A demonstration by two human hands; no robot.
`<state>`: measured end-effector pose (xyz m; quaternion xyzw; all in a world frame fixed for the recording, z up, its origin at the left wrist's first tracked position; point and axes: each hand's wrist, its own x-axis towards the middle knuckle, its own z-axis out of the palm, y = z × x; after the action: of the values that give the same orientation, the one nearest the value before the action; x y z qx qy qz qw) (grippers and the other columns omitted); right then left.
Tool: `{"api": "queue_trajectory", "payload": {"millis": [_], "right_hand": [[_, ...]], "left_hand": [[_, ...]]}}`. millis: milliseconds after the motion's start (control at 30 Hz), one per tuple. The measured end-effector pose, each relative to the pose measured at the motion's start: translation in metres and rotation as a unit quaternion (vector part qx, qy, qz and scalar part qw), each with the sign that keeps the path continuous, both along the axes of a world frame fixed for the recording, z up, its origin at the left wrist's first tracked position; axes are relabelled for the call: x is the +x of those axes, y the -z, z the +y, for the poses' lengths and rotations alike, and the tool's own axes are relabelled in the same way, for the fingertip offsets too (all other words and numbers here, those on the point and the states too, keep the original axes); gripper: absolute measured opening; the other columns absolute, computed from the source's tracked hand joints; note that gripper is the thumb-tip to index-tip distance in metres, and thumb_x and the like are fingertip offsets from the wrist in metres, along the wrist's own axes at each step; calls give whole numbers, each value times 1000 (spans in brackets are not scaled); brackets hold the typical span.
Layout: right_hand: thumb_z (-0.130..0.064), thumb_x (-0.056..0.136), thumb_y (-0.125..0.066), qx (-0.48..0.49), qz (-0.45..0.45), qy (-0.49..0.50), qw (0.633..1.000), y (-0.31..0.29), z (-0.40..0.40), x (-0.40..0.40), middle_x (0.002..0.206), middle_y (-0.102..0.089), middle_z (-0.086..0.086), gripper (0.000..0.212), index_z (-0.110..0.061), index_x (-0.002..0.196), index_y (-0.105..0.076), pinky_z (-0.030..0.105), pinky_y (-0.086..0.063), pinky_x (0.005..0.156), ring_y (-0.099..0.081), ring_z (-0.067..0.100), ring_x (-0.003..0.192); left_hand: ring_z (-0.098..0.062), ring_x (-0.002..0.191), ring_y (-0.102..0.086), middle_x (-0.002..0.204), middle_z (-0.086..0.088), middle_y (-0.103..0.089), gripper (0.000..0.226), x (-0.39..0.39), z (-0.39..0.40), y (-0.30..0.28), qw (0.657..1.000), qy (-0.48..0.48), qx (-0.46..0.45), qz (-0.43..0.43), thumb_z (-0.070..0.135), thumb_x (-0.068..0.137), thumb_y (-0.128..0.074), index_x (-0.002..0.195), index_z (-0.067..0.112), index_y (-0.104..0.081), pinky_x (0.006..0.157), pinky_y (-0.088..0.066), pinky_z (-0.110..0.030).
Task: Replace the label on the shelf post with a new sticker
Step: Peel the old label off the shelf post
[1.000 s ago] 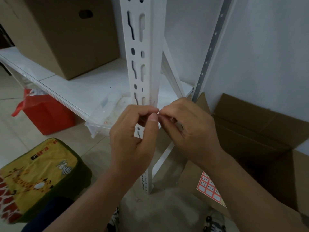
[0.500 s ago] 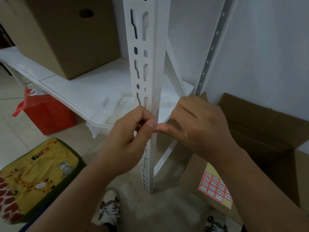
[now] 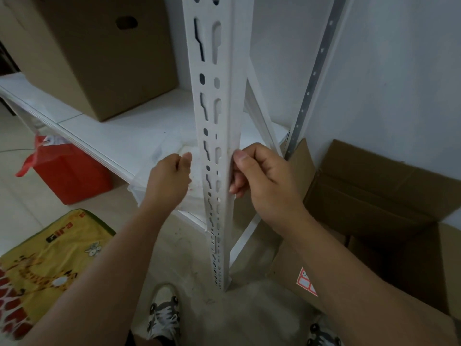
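Note:
The white slotted shelf post (image 3: 219, 71) stands upright in the middle. My right hand (image 3: 267, 181) is at its right side with the fingers curled; the thumb tip touches the post's front corner edge. My left hand (image 3: 169, 181) hovers just left of the post, fingers curled and thumb against the forefinger, apart from the metal. I cannot see a label on the post or anything between my left fingers. A sheet of red-framed stickers (image 3: 305, 282) lies on a cardboard flap at the lower right, mostly hidden behind my right forearm.
A closed cardboard box (image 3: 94, 53) sits on the white shelf board (image 3: 119, 136). An open cardboard box (image 3: 374, 191) stands against the wall on the right. A red bag (image 3: 67, 171) and a yellow giraffe cushion (image 3: 45, 265) lie on the floor at left. My shoe (image 3: 163, 318) is below.
My hands were pinching together at the post's corner. Now the left hand has pulled away to the left, and the right hand stays at the post's edge.

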<state>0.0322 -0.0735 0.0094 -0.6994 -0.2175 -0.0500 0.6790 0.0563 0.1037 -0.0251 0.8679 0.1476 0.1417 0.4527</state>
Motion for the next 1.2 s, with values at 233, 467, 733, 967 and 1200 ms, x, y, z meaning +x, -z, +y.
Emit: {"api": "queue_trajectory", "payload": {"millis": [233,467,733,967,1200], "right_hand": [[-11,98,-46,10,2,-2,1000,2,1,1,58,-56,9,26,1,77,-52,30,-51,57,-55,22,56],[-14,98,-48,23,3,-16,1000,3,-1,1,63,-57,19,27,6,80,-52,29,-50,58,-55,27,59],[-11,98,-48,32,10,9,999,3,2,-1,59,-55,13,27,8,79,-53,31,-50,57,-53,27,58],[-12,98,-49,63,32,-15,997,2,1,-1,60,-53,17,28,8,78,-52,26,-48,57,-53,27,58],[-8,97,-48,65,28,4,997,1,3,-1,61,-53,22,27,12,80,-54,26,-48,55,-52,26,56]], "left_hand": [[-21,106,-57,117,-3,-62,40,12,5,6,997,-68,-23,9,41,95,-55,119,10,-60,89,-46,-36],[-21,138,-36,145,4,-48,50,7,-11,-6,995,-43,-63,-67,57,96,-32,133,30,-54,114,-29,-50],[-8,76,-70,80,1,-75,64,-16,-56,-25,954,49,-290,-53,47,104,-18,79,23,-71,87,-52,-36],[-38,81,-68,73,-17,-69,75,-12,-51,-18,940,96,-320,-61,53,101,-17,92,3,-72,93,-49,-59],[-28,65,-64,58,-7,-64,74,-10,-49,-15,937,146,-306,-85,50,103,-14,70,8,-65,84,-50,-54]]}}
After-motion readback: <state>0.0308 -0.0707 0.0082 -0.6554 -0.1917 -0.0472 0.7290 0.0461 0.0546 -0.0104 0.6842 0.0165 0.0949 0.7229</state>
